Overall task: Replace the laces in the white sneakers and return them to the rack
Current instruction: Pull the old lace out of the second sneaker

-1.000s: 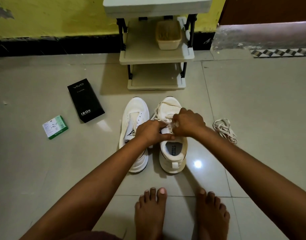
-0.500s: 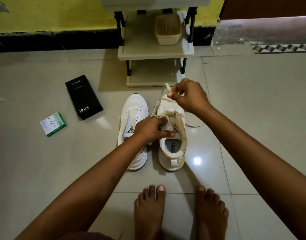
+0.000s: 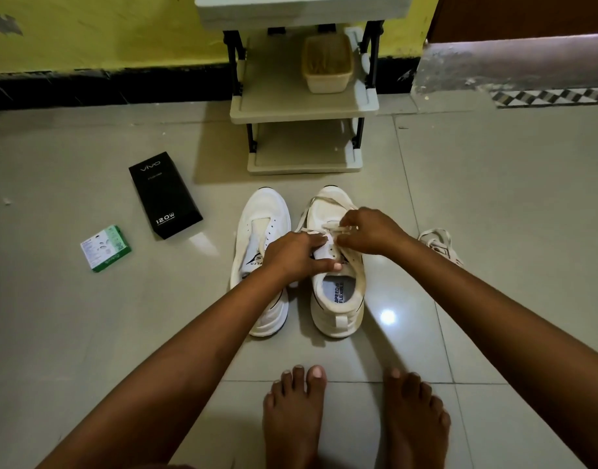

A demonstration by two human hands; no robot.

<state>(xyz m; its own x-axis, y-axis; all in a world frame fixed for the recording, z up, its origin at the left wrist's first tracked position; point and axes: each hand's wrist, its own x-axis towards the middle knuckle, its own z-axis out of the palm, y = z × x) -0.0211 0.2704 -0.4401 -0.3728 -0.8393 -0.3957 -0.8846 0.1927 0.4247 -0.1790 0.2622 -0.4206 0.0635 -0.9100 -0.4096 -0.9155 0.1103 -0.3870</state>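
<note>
Two white sneakers stand side by side on the tiled floor, toes toward the rack point(image 3: 304, 106). The left sneaker point(image 3: 262, 228) has no lace and its tongue is bare. The right sneaker point(image 3: 338, 292) has a cream lace point(image 3: 316, 201) partly threaded, with loops lying over its toe. My left hand point(image 3: 297, 255) holds the right sneaker's tongue and eyelet edge, thumb on the collar. My right hand point(image 3: 368, 231) pinches the lace over the middle eyelets. A loose bundle of lace point(image 3: 438, 242) lies on the floor to the right, partly behind my right forearm.
A black phone box point(image 3: 164, 194) and a small green-and-white box point(image 3: 106, 248) lie on the floor to the left. The rack's middle shelf carries a beige basket point(image 3: 328, 62). My bare feet point(image 3: 355, 418) stand just behind the sneakers. A raised step point(image 3: 514, 62) runs along the back right.
My right hand, which had pulled the lace up and away toward the rack, has come back down to the eyelets. My left hand has stayed on the right sneaker.
</note>
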